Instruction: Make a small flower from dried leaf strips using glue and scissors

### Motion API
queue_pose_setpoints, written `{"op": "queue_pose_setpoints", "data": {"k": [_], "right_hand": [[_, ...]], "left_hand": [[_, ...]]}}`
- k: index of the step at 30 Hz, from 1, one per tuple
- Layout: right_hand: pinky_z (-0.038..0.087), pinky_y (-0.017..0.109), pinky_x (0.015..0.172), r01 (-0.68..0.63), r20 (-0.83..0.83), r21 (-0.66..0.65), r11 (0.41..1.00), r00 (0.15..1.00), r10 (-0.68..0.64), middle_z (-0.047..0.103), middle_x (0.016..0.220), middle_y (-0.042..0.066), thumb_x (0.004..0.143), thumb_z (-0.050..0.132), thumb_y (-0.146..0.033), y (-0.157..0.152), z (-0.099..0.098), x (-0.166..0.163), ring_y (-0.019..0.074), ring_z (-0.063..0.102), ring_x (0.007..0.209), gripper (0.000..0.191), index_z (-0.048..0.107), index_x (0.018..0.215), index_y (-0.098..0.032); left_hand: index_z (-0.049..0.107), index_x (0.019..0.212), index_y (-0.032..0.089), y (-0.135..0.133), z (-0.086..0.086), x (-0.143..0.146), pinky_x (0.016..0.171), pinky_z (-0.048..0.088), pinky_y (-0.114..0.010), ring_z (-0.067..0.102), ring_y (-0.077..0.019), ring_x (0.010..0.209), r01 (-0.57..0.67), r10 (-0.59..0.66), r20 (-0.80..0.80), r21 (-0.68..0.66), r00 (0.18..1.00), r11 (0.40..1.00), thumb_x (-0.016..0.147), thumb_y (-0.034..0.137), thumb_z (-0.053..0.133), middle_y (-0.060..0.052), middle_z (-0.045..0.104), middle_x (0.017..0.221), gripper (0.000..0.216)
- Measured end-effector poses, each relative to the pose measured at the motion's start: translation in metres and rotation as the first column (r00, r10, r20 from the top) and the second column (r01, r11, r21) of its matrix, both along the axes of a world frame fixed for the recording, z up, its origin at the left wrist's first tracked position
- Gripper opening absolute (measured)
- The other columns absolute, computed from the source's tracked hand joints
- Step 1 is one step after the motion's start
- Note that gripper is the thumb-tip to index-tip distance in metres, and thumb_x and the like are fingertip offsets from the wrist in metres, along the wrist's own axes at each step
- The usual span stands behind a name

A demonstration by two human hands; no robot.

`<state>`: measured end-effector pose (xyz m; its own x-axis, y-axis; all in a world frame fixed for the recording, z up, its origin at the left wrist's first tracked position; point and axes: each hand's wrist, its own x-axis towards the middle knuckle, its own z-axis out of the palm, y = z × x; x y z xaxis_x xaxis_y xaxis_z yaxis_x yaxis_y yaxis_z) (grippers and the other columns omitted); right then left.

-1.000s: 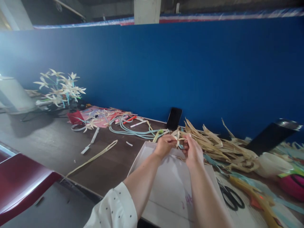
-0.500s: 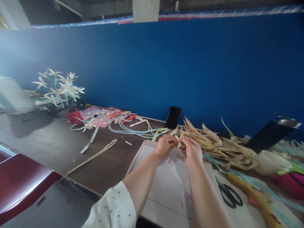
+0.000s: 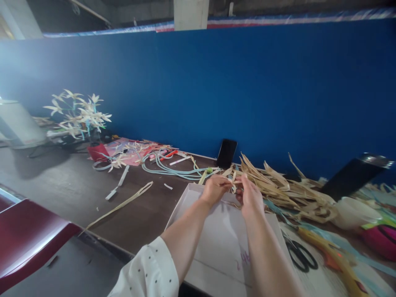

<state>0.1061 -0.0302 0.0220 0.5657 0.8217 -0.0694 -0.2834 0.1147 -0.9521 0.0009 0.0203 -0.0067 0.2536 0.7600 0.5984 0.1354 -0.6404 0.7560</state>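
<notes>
A small pale flower of dried husk strips is held up between my two hands, over the far end of a shallow white box lid. My left hand pinches the flower at its left side, fingers closed together. On its right side, the fingers of my right hand are at one petal, thumb and forefinger close together; the exact grip is partly hidden. Just right of my hands lies a heap of dry tan corn husks. Purple handwriting marks the lid under my right forearm.
Black-handled scissors and a yellow glue gun lie at the right. A phone leans on the blue partition. Pale blue cord, a finished flower bunch, a dark bottle and a white bowl are around.
My right hand's fingers have straightened and lifted slightly at the petal. My left hand keeps its pinch in nearly the same place.
</notes>
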Motion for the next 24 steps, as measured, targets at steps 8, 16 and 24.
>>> {"op": "queue_pose_setpoints", "data": {"k": [8, 16, 24], "right_hand": [[0.027, 0.016, 0.034, -0.094, -0.019, -0.054, 0.994, 0.995, 0.093, 0.058, 0.065, -0.001, 0.061, 0.066, -0.057, -0.002, 0.000, -0.004, 0.0051, 0.041, 0.043, 0.043, 0.064, 0.073, -0.016], [0.021, 0.017, 0.036, -0.252, 0.043, 0.018, 0.968, 0.967, 0.251, 0.053, 0.055, -0.005, 0.057, 0.073, -0.037, -0.005, -0.001, -0.009, 0.0041, 0.035, 0.042, 0.026, 0.057, 0.061, -0.017], [0.021, 0.017, 0.037, -0.252, 0.044, 0.024, 0.968, 0.967, 0.250, 0.049, 0.051, -0.004, 0.055, 0.073, -0.032, -0.006, 0.000, -0.011, 0.0051, 0.036, 0.044, 0.022, 0.057, 0.058, -0.016]], "left_hand": [[0.070, 0.068, 0.019, 0.003, 0.000, -0.002, 0.080, 0.044, -0.027, 0.058, -0.0152, 0.084, -0.164, 0.162, 0.063, 0.024, 0.985, 0.986, 0.069, 0.021, 0.067, -0.002, 0.067, 0.079, 0.004], [0.069, 0.064, 0.019, 0.002, 0.001, -0.005, 0.078, 0.045, -0.026, 0.058, -0.0152, 0.083, -0.223, 0.221, 0.025, 0.097, 0.975, 0.970, 0.074, 0.023, 0.063, -0.002, 0.066, 0.074, 0.013], [0.068, 0.066, 0.018, 0.005, -0.003, -0.005, 0.078, 0.045, -0.026, 0.058, -0.0148, 0.083, -0.257, 0.255, 0.036, 0.120, 0.966, 0.959, 0.073, 0.021, 0.062, -0.002, 0.066, 0.078, 0.010]]}}
